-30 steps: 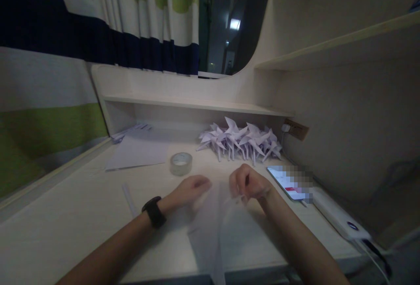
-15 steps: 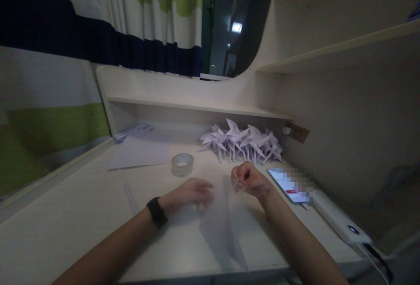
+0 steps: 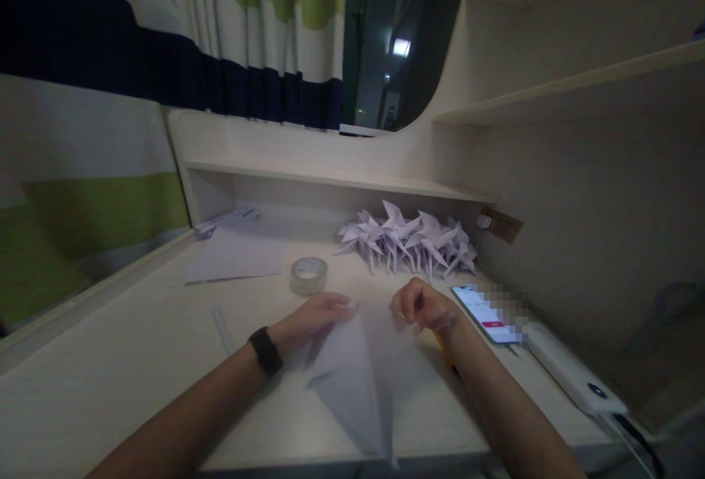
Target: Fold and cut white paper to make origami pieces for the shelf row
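A folded white paper sheet (image 3: 358,380) lies on the pale desk (image 3: 126,361), its point toward the near edge. My left hand (image 3: 315,321), a black watch on its wrist, pinches the paper's far left corner. My right hand (image 3: 423,307) is curled shut at the paper's far right edge and seems to grip it; the fingertips are hard to see in the dim light.
A tape roll (image 3: 309,275) stands behind my hands. A heap of folded paper pinwheels (image 3: 410,242) lies under the low shelf (image 3: 330,174). Flat sheets (image 3: 236,257) rest at the back left. A phone (image 3: 482,311) and white power bank (image 3: 573,379) lie right. A striped curtain (image 3: 110,97) hangs left.
The paper has been swung and flattened into a wider triangle, with its point nearer the desk edge. Both hands have shifted slightly, staying at its far corners.
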A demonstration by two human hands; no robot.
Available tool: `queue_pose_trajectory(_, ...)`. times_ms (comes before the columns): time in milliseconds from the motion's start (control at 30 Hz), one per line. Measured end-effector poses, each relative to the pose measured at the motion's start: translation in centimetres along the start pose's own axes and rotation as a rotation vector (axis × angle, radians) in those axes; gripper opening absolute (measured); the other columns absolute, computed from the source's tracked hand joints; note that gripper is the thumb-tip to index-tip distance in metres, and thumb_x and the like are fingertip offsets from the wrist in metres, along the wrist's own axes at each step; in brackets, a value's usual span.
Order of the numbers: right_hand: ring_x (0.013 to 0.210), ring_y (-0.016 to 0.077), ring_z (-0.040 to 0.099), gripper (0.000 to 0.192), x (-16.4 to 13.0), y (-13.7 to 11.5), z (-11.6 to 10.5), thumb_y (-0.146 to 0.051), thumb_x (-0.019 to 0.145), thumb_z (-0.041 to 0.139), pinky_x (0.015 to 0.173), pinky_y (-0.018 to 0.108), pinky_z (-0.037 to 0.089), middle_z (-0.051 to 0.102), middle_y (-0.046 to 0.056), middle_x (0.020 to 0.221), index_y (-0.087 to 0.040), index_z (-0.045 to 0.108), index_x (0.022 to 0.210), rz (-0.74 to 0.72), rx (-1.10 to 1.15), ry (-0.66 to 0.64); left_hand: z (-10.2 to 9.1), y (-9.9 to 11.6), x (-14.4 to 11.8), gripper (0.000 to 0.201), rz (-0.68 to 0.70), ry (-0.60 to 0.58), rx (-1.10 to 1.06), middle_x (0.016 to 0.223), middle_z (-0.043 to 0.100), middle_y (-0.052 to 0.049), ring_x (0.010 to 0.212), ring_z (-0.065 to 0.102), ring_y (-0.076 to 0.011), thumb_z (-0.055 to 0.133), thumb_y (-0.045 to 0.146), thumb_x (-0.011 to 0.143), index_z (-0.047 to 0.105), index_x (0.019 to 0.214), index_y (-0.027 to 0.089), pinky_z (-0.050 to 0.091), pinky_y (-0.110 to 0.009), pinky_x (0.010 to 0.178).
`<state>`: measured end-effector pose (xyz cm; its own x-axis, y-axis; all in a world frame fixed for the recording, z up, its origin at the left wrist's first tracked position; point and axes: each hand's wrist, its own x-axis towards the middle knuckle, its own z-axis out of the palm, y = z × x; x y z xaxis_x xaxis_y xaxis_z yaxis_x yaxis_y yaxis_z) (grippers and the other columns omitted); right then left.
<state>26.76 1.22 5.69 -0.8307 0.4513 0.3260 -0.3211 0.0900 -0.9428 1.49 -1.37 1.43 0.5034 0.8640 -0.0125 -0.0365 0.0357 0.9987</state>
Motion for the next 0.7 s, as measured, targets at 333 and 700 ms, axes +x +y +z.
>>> queue_pose_trajectory(333,0.066,0.0143,0.067,0.024,0.2,0.3,0.3,-0.017,0.058,0.086,0.061,0.024,0.052,0.072,0.006,0.08,-0.014,0.071,0.077,0.061,-0.003,0.122,-0.6,-0.7,0.8,0.035,0.149,0.261,0.276,0.067,0.066,-0.006,0.062,0.055,-0.0171,0.068,0.047,0.074,0.071,0.075,0.013,0.038,-0.026,0.055)
queue_pose_trajectory(700,0.06,0.0124,0.065,0.028,1.0,1.2,0.8,-0.018,0.057,0.085,0.062,0.026,0.055,0.073,0.007,0.078,-0.011,0.071,0.08,0.219,-0.112,0.305,0.2,1.2,-0.4,0.028,0.341,0.408,0.781,0.078,0.071,-0.005,0.07,0.061,-0.0211,0.054,0.039,0.086,0.077,0.087,0.024,0.04,-0.03,0.067)
